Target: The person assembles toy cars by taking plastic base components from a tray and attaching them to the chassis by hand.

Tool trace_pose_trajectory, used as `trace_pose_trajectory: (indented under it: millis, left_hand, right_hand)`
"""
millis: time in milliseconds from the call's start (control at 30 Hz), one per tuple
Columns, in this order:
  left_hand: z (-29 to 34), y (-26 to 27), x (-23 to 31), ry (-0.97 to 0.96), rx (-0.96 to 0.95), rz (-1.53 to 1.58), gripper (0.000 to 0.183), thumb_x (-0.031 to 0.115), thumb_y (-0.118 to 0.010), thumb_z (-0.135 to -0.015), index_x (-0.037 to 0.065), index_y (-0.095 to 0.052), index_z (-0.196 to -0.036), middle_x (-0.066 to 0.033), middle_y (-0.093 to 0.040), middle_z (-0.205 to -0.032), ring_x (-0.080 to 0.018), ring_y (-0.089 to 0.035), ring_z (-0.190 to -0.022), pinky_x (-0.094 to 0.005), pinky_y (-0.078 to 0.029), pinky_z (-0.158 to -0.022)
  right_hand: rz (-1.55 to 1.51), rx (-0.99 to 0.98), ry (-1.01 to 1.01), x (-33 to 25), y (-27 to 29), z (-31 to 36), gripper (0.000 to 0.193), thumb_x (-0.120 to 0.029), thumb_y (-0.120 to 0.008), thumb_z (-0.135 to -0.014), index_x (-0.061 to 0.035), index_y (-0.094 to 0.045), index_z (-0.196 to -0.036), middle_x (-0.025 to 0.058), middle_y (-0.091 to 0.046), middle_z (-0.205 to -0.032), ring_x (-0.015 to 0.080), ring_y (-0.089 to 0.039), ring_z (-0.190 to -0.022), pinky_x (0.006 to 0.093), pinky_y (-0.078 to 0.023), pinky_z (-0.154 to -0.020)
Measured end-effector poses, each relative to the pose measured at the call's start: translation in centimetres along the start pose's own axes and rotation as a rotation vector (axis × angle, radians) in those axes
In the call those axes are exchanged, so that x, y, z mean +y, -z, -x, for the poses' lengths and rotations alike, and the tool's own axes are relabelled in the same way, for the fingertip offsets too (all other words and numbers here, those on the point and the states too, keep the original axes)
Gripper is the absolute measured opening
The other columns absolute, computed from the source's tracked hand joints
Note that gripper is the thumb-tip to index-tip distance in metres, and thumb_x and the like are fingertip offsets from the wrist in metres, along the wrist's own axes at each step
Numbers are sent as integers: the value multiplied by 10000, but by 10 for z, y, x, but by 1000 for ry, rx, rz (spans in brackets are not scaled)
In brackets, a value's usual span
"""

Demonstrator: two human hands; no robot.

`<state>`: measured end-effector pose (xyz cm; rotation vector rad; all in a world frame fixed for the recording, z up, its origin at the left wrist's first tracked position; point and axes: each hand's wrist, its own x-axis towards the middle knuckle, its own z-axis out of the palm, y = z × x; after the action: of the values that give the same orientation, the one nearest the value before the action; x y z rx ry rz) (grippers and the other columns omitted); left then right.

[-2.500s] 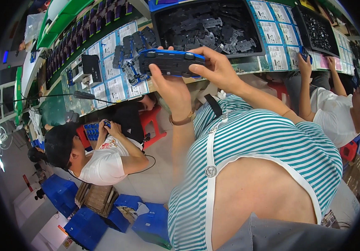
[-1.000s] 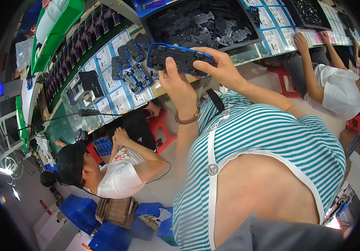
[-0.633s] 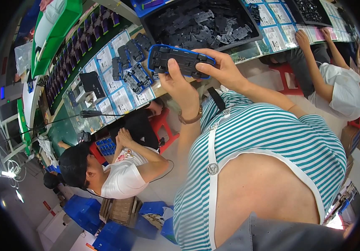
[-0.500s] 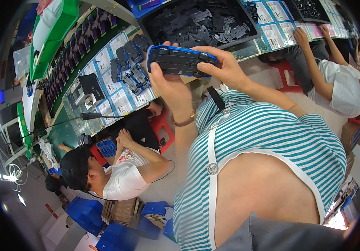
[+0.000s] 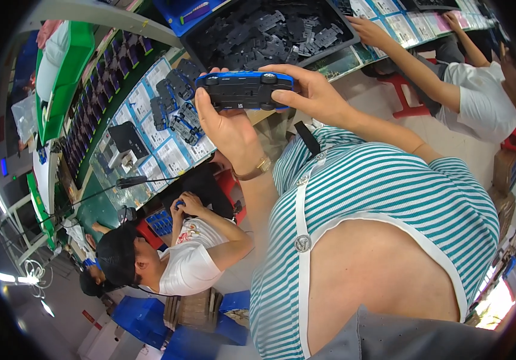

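we hold the blue toy car (image 5: 243, 91) near the black tray (image 5: 336, 53), fingers of left hand (image 5: 231, 133) and right hand (image 5: 313, 96) closed around its ends, good places for something probably light, stiff and slippery.

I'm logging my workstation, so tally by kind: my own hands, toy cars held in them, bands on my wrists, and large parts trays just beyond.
Hands: 2, the left hand and right hand
Held toy car: 1
Wrist band: 1
Large parts tray: 1
Total: 5
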<state>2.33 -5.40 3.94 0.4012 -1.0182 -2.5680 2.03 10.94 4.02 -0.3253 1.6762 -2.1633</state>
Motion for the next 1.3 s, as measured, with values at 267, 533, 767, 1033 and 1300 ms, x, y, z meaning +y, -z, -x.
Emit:
trace_pose_trajectory:
  millis: [267,533,767,1033,1300]
  left_hand:
    - [2,-6,-16,-15,36,-66,329,271,-493,-997,9,-534,-1190,-159,-601,-1184,-261,-595,-1090,-394,-498,-952]
    - [6,-9,-24,19,84,-20,360,292,-491,-997,-7,-527,-1196,-153,-600,-1188,-252,-594,-1088,-392,-490,-957]
    - [26,4,-31,100,30,98,270,255,-499,-997,47,-536,-1165,-69,-595,-1161,-173,-580,-1065,-350,-469,-946]
    - [5,74,-11,-65,208,-1,205,110,-611,-941,77,-548,-1133,-14,-619,-1039,-130,-607,-921,-295,-500,-814]
    - [-84,327,39,-326,772,-548,411,32,-734,-830,-43,-514,-1169,-92,-622,-988,-164,-595,-813,-307,-499,-689]
  right_hand:
    - [14,29,39,12,19,-4,416,-152,-615,-942,-13,-522,-1323,74,-633,-1111,109,-632,-928,260,-572,-787]
    - [8,17,2,11,20,3,398,-140,-613,-945,-9,-526,-1311,78,-633,-1099,113,-633,-940,268,-583,-781]
    - [-30,67,13,28,7,-1,406,-141,-614,-945,3,-517,-1312,68,-619,-1123,115,-615,-970,272,-586,-781]
    - [172,-120,16,39,-10,-4,578,-184,-527,-975,-107,-292,-1497,118,-485,-1367,185,-534,-1164,320,-458,-941]
    - [377,37,-29,44,26,-4,454,-153,-565,-966,-70,-446,-1397,83,-511,-1326,157,-538,-1129,282,-446,-928]
